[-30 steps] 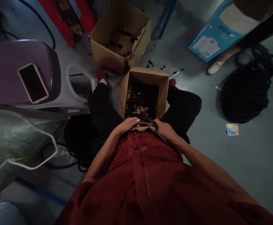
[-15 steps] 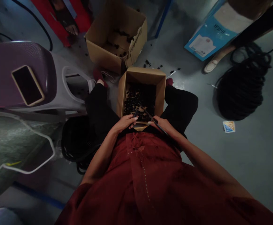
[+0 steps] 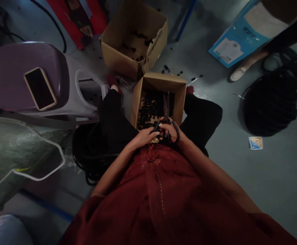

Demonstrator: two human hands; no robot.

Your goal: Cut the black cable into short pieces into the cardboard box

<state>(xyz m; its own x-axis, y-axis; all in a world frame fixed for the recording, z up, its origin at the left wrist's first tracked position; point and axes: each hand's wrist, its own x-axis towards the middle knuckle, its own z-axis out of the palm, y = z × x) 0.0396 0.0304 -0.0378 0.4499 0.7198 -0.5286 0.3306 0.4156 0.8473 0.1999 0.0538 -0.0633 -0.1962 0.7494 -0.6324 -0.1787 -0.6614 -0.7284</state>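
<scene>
On my left, a phone (image 3: 39, 88) lies on a purple plastic chair (image 3: 10, 75). My left hand (image 3: 144, 137) is curled nearly shut at the near edge of a cardboard box (image 3: 140, 102), touching something black; I can't tell what it has hold of. The box sits between my knees, full of small black pieces (image 3: 150, 110). My right hand (image 3: 170, 131) grips scissors (image 3: 166, 109) firmly, blades upright above the box. Farther right lies a coil of black cable (image 3: 268, 105).
</scene>
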